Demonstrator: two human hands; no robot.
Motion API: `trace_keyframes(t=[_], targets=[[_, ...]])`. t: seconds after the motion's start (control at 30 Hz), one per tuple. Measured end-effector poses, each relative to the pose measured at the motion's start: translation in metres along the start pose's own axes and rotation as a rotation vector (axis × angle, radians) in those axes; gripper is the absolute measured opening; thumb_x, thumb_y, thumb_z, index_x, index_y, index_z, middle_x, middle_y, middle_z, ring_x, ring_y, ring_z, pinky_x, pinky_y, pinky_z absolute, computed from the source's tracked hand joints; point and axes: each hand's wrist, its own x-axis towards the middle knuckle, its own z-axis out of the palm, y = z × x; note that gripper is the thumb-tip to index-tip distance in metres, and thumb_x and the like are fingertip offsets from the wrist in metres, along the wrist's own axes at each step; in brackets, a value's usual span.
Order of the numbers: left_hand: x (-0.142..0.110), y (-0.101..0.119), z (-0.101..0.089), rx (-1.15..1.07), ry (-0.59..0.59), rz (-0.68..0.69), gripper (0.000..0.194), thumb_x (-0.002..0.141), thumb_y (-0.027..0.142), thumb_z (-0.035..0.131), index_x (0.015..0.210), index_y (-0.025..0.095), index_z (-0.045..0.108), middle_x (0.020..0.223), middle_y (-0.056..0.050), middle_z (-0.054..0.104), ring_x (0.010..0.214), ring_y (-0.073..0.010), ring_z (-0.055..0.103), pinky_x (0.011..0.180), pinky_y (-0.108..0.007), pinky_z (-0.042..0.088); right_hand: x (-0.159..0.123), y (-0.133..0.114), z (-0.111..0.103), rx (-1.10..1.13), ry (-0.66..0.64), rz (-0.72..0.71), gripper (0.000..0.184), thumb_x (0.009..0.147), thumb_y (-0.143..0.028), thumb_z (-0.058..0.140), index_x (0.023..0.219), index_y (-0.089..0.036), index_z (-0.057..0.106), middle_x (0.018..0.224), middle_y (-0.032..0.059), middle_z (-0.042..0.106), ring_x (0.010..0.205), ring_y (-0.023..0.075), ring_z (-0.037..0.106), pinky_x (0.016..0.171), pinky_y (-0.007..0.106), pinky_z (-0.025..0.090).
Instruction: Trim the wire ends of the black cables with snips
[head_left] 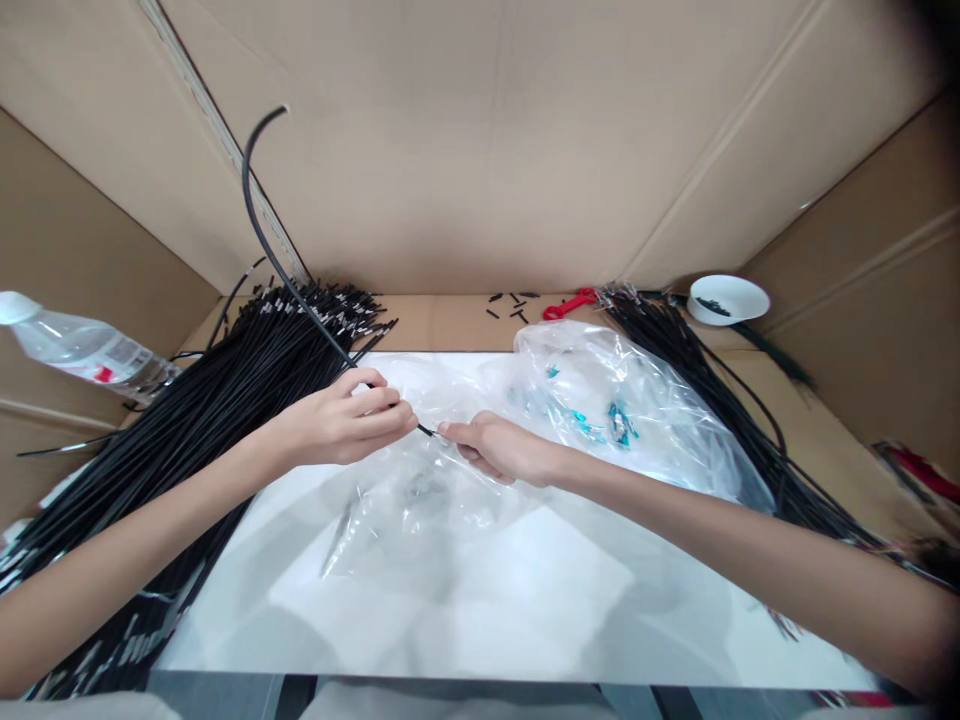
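A black cable (289, 280) curves up and to the left from my left hand (352, 418), whose fingers are wrapped round it near one end. That end sticks out past my left fingertips and points at my right hand (491, 447). My right thumb and fingers are pinched together at the cable's tip, on something too small to make out. Both hands are above a clear plastic bag (412, 490) lying on the white tabletop (465, 620). To the right, another clear plastic bag (660, 400) contains small teal-and-metal pieces (621, 425).
A large bundle of black cables (217, 390) lies at left beside a plastic bottle (90, 350). More black cables (720, 420) lie at right, near a white bowl (727, 300). A red tool (570, 304) and short black bits (516, 305) lie at the back. Cardboard walls (480, 150) enclose the table.
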Motion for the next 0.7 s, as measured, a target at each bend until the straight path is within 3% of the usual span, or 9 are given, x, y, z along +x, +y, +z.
trace_keyframes(t=[0.27, 0.7], targets=[[0.004, 0.0, -0.006, 0.039, -0.081, 0.111, 0.034, 0.105, 0.006, 0.037, 0.095, 0.014, 0.068, 0.093, -0.001, 0.073, 0.082, -0.0125, 0.062, 0.08, -0.034, 0.047, -0.005, -0.011, -0.003, 0.086, -0.089, 0.174, 0.053, 0.102, -0.04, 0.045, 0.054, -0.022, 0.031, 0.041, -0.0095, 0.022, 0.037, 0.0047, 0.016, 0.037, 0.021, 0.012], [-0.006, -0.008, -0.008, 0.127, -0.048, 0.125, 0.03, 0.101, 0.004, 0.042, 0.095, 0.014, 0.069, 0.092, -0.003, 0.07, 0.084, -0.0149, 0.06, 0.079, -0.035, 0.046, -0.004, -0.009, -0.011, 0.195, -0.173, 0.161, 0.053, 0.104, -0.045, 0.04, 0.057, -0.021, 0.032, 0.045, -0.0111, 0.017, 0.04, 0.0042, 0.009, 0.036, 0.018, 0.009]])
